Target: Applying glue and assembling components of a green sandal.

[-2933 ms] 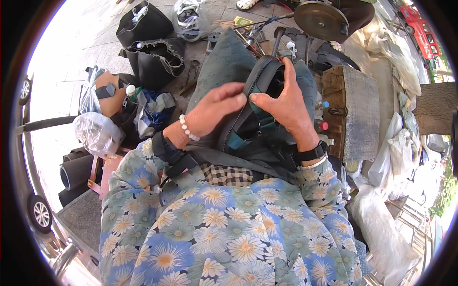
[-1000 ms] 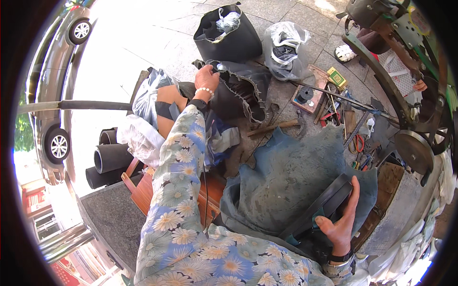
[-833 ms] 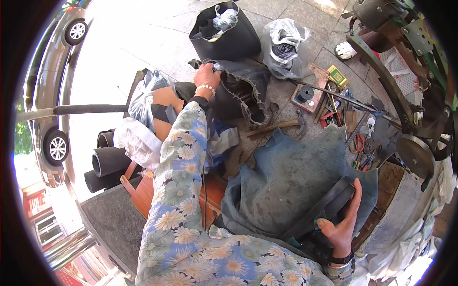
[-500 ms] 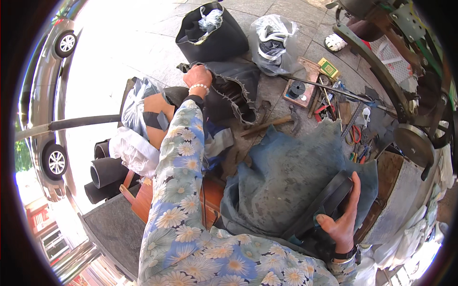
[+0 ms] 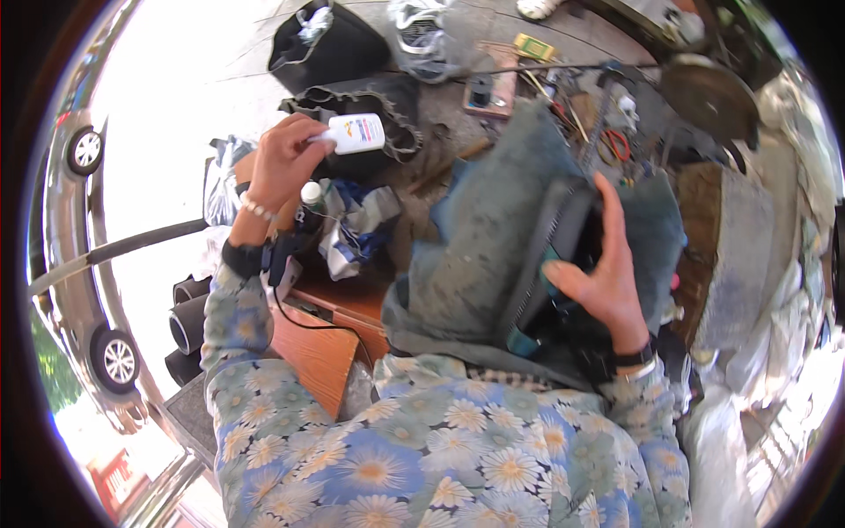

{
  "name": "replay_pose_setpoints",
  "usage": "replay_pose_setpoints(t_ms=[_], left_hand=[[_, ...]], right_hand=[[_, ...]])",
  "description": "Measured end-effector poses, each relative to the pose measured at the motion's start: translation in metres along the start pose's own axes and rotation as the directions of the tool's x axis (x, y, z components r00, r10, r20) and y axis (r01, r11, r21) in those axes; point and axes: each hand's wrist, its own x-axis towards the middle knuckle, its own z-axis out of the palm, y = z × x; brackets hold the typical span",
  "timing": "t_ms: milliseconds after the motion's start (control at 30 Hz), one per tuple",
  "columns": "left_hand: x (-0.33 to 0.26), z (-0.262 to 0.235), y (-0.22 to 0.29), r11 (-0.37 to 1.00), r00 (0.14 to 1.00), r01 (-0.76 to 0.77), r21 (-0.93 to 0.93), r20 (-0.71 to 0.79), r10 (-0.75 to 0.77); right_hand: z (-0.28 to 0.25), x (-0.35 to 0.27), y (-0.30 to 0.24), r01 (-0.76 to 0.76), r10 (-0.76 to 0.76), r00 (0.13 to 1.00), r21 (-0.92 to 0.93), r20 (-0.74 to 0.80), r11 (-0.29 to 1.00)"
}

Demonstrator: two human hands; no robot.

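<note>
My left hand (image 5: 283, 163) is raised at the upper left, its fingers pinching the narrow tip end of a small white squeeze bottle (image 5: 359, 134). The bottle lies roughly level, its printed body pointing right. My right hand (image 5: 606, 286) grips a dark shoe (image 5: 547, 251) on my lap, thumb on the near side and fingers on the far side. Grey sole edging and teal patches show on the shoe; part of it is hidden behind the hand. Under it a worn blue-grey leather sheet (image 5: 466, 264) covers my lap.
Black open bags (image 5: 330, 53) and a plastic-wrapped pair of shoes (image 5: 422, 40) stand ahead. Scattered hand tools, including red-handled scissors (image 5: 616, 145), lie at right beneath a machine's metal wheel (image 5: 709, 99). A wooden box (image 5: 308, 352) with a cable sits at left.
My left hand has come back from the black bag toward me and now holds the white bottle. The right hand still grips the shoe, which stands more upright. The view has shifted.
</note>
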Motion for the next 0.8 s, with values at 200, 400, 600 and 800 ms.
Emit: replay_pose_setpoints(t_ms=[200, 400, 600, 800], left_hand=[[-0.045, 0.032, 0.129, 0.938, 0.934, -0.179, -0.298, 0.248, 0.257], [-0.074, 0.093, 0.163, 0.852, 0.967, -0.012, -0.523, 0.212, 0.143], [-0.089, 0.131, 0.159, 0.698, 0.995, 0.099, -0.71, 0.089, -0.05], [-0.087, 0.152, 0.145, 0.736, 0.994, -0.07, -0.673, -0.105, -0.001]], right_hand=[[-0.009, -0.026, 0.012, -0.057, 0.043, 0.989, -0.094, -0.143, 0.994], [-0.017, -0.042, 0.03, -0.134, 0.134, 0.974, 0.014, -0.183, 0.991], [-0.017, -0.04, 0.036, -0.135, 0.131, 0.975, -0.014, -0.179, 0.991], [-0.014, -0.036, 0.035, -0.085, 0.07, 0.979, -0.069, -0.19, 0.994]])
